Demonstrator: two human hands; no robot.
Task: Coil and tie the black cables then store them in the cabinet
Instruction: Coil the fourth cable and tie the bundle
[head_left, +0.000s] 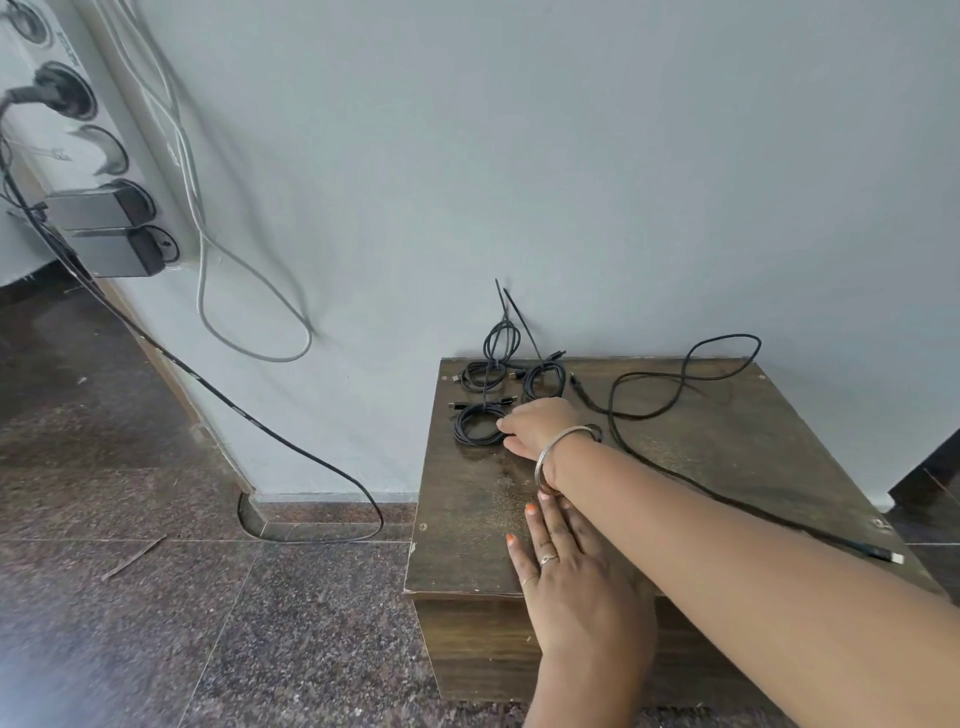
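My right hand (540, 423) reaches across to the nearest coiled cable (478, 423), fingers curled at its edge, probably to gather it with the other coils for storing; my left hand (566, 561) lies flat, released, steadying me on the cabinet top (727, 467); one long cable (675, 384) lies uncoiled

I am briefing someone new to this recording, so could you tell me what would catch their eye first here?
Two bare arms cross over the wooden cabinet: the right hand reaches to a tied black coil near the far left corner, while the left hand lies flat on the top near the front edge. A loose black cable sprawls uncoiled to the right, and a grey cable hangs in a loop down the wall.
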